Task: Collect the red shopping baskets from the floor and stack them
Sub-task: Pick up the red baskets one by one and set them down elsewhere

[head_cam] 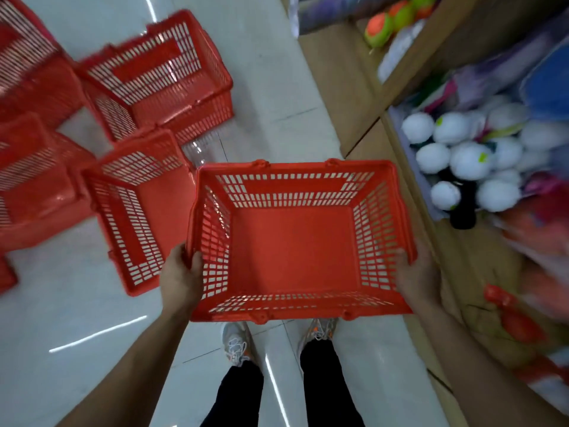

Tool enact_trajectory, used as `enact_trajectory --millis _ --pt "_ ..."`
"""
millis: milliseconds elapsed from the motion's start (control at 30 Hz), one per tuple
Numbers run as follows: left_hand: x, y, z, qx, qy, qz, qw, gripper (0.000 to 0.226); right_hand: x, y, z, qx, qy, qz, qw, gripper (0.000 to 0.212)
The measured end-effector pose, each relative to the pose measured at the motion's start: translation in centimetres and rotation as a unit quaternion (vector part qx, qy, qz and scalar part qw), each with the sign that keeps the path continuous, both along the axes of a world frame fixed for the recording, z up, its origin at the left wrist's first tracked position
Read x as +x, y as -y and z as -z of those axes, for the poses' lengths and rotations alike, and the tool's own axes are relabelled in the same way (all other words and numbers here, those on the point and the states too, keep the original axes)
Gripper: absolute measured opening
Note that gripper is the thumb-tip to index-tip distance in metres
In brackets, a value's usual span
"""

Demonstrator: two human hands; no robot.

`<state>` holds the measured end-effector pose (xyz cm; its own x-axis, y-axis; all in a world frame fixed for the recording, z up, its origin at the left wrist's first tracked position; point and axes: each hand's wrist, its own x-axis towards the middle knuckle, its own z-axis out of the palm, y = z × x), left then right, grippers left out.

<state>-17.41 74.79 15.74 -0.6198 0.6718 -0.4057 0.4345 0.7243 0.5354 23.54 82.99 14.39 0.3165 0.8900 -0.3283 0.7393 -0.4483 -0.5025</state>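
Left hand: our left hand [180, 277] grips the near-left corner of the held basket [295, 251], thumb hooked over the rim and lying on the inside of the slotted wall, the other fingers hidden on the outside.
Right hand: our right hand [415, 277] holds the near-right corner of the same rim; its fingers curl round the edge, though we cannot make out each one.
Held basket: red, mouth up toward us, carried level between both hands, with its solid bottom in full view.
Below the hands: our two grey shoes [235, 343] stand on the pale glossy floor [61, 318], just under the basket's near edge.
Left of the left hand: a second red basket [138, 211] sits on the floor, its corner just beside the held basket.
Beyond the left hand: a third basket [160, 78] lies farther off, and more red baskets [30, 186] crowd the far left, blurred.
Right of the right hand: cardboard boxes [354, 103] line the aisle; one holds white balls [462, 155].
Farther beyond the right hand: orange-and-green balls [380, 32] sit in another box.
Near right edge: a red object [511, 315], too blurred for us to tell.
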Motion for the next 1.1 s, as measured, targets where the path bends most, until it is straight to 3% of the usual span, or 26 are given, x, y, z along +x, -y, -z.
enact_trajectory --millis 300,400,500,733,1100 --pt "-8.2 10.4 -26.1 0.064 -0.05 -0.072 0.994 0.026 -9.2 3.3 -24.9 0.106 -0.059 -0.051 0.991 0.023" --pt "-9.3 14.8 -31.0 0.071 -0.064 -0.115 0.989 0.028 -12.3 4.4 -29.3 0.114 -0.07 -0.068 0.989 0.016" --pt "-9.7 21.1 -35.5 0.085 -0.076 -0.218 0.969 0.032 -16.1 6.1 -33.2 0.109 -0.094 -0.137 0.98 0.018" --pt "-8.6 37.1 -40.0 0.097 -0.12 -0.426 0.891 0.031 -27.6 10.1 -39.1 0.092 -0.137 -0.329 0.93 0.022" --pt "-10.0 60.7 -42.0 0.145 -0.138 -0.671 0.714 0.03 -51.2 27.2 -44.4 0.108 -0.166 -0.584 0.787 0.023"
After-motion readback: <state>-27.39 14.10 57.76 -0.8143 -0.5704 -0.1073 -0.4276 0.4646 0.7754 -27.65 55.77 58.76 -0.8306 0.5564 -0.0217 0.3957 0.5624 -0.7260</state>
